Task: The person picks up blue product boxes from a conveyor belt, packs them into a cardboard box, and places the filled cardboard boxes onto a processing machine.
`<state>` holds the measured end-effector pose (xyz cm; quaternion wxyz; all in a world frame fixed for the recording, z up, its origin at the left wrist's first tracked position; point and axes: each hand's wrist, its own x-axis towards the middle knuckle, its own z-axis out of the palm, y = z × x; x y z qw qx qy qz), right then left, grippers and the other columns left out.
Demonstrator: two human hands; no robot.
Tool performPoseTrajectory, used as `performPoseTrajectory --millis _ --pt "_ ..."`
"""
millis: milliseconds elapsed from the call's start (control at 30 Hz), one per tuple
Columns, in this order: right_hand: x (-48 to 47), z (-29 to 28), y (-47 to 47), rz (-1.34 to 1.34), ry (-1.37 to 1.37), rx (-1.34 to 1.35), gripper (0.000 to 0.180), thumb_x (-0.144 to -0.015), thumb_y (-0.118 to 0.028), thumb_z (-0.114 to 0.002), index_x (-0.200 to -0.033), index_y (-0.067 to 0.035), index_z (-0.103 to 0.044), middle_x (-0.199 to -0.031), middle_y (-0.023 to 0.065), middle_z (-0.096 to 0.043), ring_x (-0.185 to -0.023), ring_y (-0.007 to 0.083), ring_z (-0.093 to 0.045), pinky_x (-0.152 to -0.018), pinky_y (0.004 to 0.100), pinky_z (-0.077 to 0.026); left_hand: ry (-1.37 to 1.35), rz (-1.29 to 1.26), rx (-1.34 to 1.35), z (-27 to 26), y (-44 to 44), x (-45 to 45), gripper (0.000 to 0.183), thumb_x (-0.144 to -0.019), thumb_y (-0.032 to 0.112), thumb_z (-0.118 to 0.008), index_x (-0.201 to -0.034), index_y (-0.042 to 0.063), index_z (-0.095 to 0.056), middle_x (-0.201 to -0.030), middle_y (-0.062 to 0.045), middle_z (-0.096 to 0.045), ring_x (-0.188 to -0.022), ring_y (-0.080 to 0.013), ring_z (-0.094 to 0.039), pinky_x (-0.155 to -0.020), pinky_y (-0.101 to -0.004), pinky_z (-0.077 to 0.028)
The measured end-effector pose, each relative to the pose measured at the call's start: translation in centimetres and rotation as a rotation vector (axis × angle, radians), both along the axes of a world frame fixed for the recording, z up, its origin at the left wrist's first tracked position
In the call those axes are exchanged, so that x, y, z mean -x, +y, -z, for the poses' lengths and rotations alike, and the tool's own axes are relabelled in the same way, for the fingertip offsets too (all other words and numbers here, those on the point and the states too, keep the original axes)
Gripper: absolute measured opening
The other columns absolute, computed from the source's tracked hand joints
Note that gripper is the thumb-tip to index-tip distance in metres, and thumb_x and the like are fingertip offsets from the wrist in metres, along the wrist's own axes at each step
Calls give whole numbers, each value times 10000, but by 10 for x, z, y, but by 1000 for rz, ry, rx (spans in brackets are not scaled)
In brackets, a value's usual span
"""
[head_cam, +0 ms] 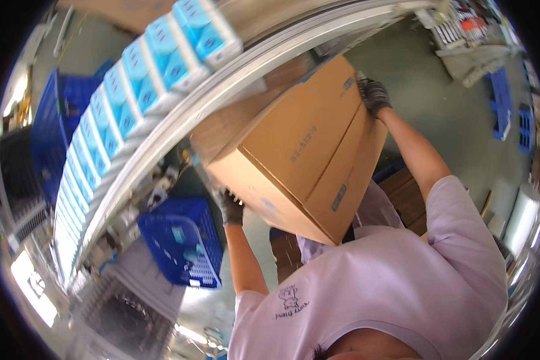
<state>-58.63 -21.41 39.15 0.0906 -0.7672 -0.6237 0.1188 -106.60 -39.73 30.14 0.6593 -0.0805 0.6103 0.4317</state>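
A large brown cardboard carton [306, 135] is held tilted in front of my body, a lower corner close to my shirt. Its facing side bears printed writing and has a long seam across it. My right hand [375, 95], in a dark striped work glove, grips the carton's far right edge. At the carton's lower left end is my left hand [230, 209], gloved the same way; its fingers are partly hidden and blurred. More brown cardboard [247, 103] shows blurred on the carton's far side, and I cannot tell whether it is a flap.
Light-blue packs [137, 83] stand in a long row along a metal-edged conveyor or bench [162, 121] on the left. Below it, a blue plastic basket [180, 245] holds some items. Blue pallets [501, 105] lie at the right. Stacked brown cardboard [402, 198] is near my legs.
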Motion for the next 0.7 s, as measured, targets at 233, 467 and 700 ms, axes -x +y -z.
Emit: performPoseTrajectory --millis 233,467,700 --pt "-98 54 -5 222 428 228 564 -857 -462 -336 -1156 -7 -484 -1200 248 -460 -1124 341 -427 -938 388 -323 -154 125 -418 -114 25 -134 657 -854 536 -323 -1307 61 -296 -1321 -134 -350 -1186 -289 -361 -988 -426 -300" --pt "-321 36 -129 383 460 141 643 -873 -537 -201 -1272 -68 -386 -1215 212 -462 -1161 340 -411 -966 354 -310 -106 425 -543 -188 24 -327 807 -756 611 -501 -1272 18 -316 -1229 -154 -426 -1092 -295 -433 -917 -418 -381" --pt "-551 -56 -268 707 304 -33 571 -904 -460 -185 -1277 -69 -370 -1210 193 -467 -1127 348 -429 -953 386 -325 -201 751 -500 -193 80 -585 744 -788 608 -460 -1264 43 -368 -1232 -92 -454 -1127 -232 -420 -971 -350 -320"
